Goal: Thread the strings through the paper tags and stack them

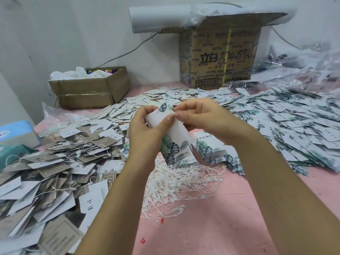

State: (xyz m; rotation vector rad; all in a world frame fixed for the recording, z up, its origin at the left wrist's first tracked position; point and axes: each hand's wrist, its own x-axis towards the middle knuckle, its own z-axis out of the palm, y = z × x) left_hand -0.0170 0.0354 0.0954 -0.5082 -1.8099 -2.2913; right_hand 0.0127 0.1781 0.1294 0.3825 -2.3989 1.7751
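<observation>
Hundreds of leaf-print tags (294, 126) at 2 o'clock look unstrung, strings (180, 184) piled at 6. Centre, left hand (145, 129) grip clasps a tag bundle (176, 133); right hand (202, 116) grip pinches its top.

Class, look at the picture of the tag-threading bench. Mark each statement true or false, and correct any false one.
1. The left hand and the right hand both hold a bunch of leaf-print tags. True.
2. Loose strings lie heaped on the table below the hands. True.
3. The table is green. False: it is pink.
4. The grey-brown tags are piled on the person's right. False: they are on the left.
</observation>
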